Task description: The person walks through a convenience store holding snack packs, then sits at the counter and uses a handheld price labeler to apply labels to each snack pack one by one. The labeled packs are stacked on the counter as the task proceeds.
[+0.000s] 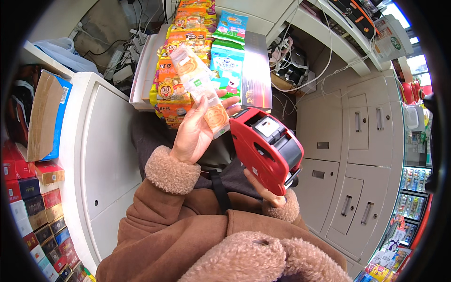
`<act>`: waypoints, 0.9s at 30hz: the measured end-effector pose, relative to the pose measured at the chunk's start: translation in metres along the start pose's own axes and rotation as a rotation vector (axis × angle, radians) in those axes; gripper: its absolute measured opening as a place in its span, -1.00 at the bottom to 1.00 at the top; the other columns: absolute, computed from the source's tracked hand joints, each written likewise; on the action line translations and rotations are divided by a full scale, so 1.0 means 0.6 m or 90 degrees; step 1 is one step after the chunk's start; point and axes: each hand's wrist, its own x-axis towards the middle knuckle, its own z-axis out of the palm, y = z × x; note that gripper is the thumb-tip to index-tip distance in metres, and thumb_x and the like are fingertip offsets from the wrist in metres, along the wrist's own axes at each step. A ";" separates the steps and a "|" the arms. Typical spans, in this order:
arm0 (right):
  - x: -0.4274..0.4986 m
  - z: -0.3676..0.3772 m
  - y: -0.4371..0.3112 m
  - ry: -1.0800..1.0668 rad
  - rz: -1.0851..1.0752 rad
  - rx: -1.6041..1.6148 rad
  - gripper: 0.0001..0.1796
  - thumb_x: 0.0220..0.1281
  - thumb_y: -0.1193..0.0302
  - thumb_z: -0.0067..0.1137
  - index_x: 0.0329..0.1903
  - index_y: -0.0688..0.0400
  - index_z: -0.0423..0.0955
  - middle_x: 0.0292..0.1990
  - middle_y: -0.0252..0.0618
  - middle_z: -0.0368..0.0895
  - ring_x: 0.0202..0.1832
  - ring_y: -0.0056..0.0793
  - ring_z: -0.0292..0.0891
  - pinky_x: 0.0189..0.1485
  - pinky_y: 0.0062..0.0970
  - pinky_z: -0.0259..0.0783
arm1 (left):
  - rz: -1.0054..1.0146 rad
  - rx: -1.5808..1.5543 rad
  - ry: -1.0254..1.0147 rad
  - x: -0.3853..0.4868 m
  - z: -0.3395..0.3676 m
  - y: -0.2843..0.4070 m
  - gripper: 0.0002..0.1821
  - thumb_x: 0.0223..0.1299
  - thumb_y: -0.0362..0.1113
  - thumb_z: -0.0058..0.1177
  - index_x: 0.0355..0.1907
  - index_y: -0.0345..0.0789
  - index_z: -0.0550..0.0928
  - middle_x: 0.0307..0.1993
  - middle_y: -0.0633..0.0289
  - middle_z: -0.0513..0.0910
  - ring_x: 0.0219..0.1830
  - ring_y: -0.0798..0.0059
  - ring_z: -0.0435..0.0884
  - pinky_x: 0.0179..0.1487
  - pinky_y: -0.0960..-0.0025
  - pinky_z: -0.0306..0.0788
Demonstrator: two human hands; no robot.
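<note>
My left hand [193,134] holds a strip of joined clear packets [192,72] printed with orange smiling faces. Its thumb lies across the strip, which carries small green stickers. In my right hand [265,190] is a red and black handheld label gun [252,151], tilted and partly covering that hand. The gun's front end is close to the strip's lower end. Beneath and beyond the strip lie strips of orange snack packets [174,72] with yellow edges. Beside these are blue and green snack packets [227,58] with a cartoon pig.
The snacks rest on a flat box [259,67] with a shiny lid. Cables [141,42] tangle behind it, and a loose white cable [329,46] hangs at right. White cabinets [112,141] and locked drawers [319,127] flank me. Small boxes [45,211] are stacked at far left.
</note>
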 end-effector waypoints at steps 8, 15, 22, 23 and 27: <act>0.010 0.007 0.033 -0.085 -0.053 0.015 -0.62 0.10 0.59 0.35 0.03 0.21 0.58 -0.08 -0.19 0.68 -0.03 -0.28 0.62 -0.01 -0.39 0.52 | 0.006 -0.002 0.021 -0.001 -0.001 -0.011 -0.43 0.55 -0.02 -0.44 0.36 -0.41 0.22 0.28 -0.18 0.40 0.31 0.07 0.42 0.40 0.04 0.25; 0.006 0.001 0.018 -0.057 0.057 0.108 -0.72 0.08 0.58 0.32 -0.10 0.26 0.58 -0.23 -0.17 0.67 -0.25 -0.34 0.64 -0.18 -0.44 0.52 | -0.008 -0.043 -0.002 0.004 -0.001 0.010 -0.39 0.56 0.05 -0.48 0.35 -0.43 0.19 0.28 -0.24 0.37 0.33 -0.02 0.38 0.40 -0.01 0.26; 0.015 -0.003 0.025 -0.012 0.197 0.268 -0.65 0.16 0.62 0.26 0.02 0.24 0.46 -0.17 -0.30 0.58 -0.15 -0.56 0.50 -0.05 -0.48 0.46 | -0.005 0.145 0.050 0.000 0.020 0.023 -0.66 0.48 -0.19 -0.08 0.11 -0.40 0.41 0.02 -0.10 0.60 0.00 0.19 0.67 0.08 0.20 0.57; 0.031 -0.008 0.029 -0.061 0.139 0.264 -0.66 0.15 0.64 0.22 0.01 0.25 0.44 -0.08 -0.24 0.58 -0.13 -0.54 0.48 -0.01 -0.47 0.43 | -0.007 0.193 0.062 -0.002 0.024 0.025 -0.69 0.47 -0.22 -0.07 0.10 -0.39 0.42 0.01 -0.09 0.61 -0.01 0.22 0.67 0.06 0.21 0.57; 0.078 0.008 0.035 -0.031 0.093 0.438 -0.57 0.11 0.52 0.21 0.05 0.23 0.33 0.17 0.00 0.49 -0.17 -0.44 0.47 0.02 -0.41 0.39 | -0.026 0.139 0.041 0.003 0.038 0.038 -0.72 0.47 -0.28 -0.08 0.09 -0.39 0.43 0.00 -0.09 0.62 -0.03 0.24 0.68 0.05 0.25 0.59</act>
